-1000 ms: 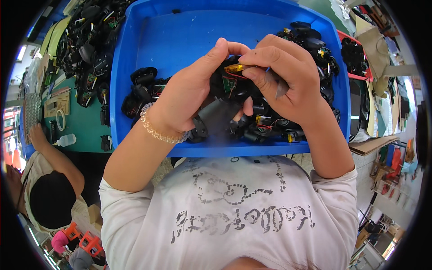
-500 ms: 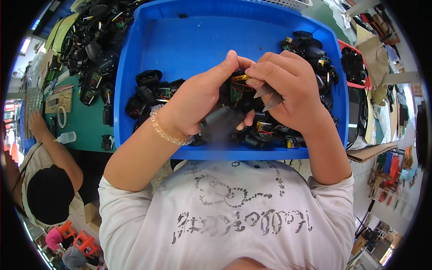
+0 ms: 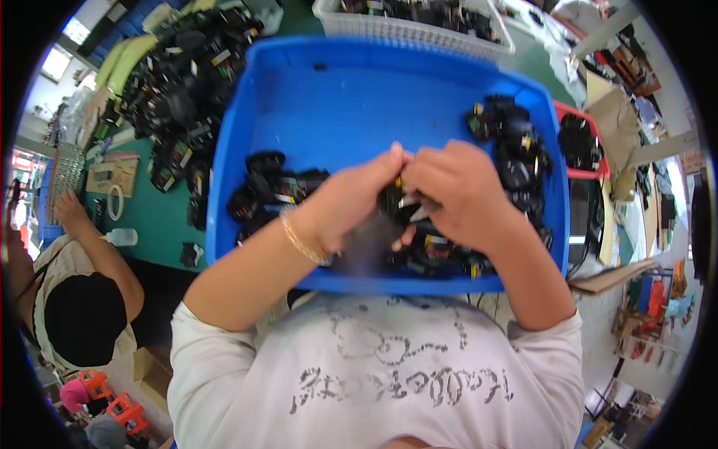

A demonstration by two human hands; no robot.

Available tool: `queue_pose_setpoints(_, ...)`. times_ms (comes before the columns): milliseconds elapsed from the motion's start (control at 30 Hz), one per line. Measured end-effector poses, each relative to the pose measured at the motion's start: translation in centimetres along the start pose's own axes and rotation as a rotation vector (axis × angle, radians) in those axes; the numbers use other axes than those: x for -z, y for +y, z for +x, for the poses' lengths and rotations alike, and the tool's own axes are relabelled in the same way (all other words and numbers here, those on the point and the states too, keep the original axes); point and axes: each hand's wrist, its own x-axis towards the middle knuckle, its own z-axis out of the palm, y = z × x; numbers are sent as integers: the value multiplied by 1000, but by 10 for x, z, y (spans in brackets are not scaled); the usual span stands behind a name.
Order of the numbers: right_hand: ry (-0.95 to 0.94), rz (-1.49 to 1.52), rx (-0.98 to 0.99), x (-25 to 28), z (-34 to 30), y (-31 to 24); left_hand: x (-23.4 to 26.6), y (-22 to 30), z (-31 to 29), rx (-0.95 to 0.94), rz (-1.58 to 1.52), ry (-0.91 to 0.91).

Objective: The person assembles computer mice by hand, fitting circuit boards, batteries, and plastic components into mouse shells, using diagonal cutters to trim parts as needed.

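Note:
Over the front part of a blue bin (image 3: 344,101), my left hand (image 3: 348,202) is closed round a black plastic housing (image 3: 374,233), blurred by motion. Green circuit board showed inside it in the earlier frame. My right hand (image 3: 464,187) presses its fingertips against the housing's upper end, meeting the left thumb. A pointed metal tool (image 3: 425,209), possibly tweezers or scissors, is tucked in the right palm, its tips toward the housing. What the right fingertips pinch is hidden. Similar black housings (image 3: 434,251) with boards and wires lie beneath my hands.
More black housings (image 3: 516,146) line the bin's right side. A large pile of them (image 3: 183,101) covers the green table at left. Behind the bin stands a white basket (image 3: 411,31); a red tray (image 3: 585,174) is at right. Another person's hand (image 3: 71,213) rests near a bottle (image 3: 122,237).
The view has shifted, so the bin and both hands sit lower in the picture. My right hand has turned and closed in on the housing; the yellow piece at its fingertips is mostly covered.

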Motion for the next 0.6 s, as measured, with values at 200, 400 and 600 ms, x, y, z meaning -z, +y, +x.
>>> queue_pose_setpoints(200, -5, 105, -47, -5, -10, 1, -2, -1, -4, 84, 11, -49)
queue_pose_setpoints(400, 126, 207, -121, 2, -9, -2, -10, 2, -10, -29, 30, -61)
queue_pose_setpoints(600, 174, 214, -138, 16, -8, -5, -6, 2, -2, -16, 122, -17)
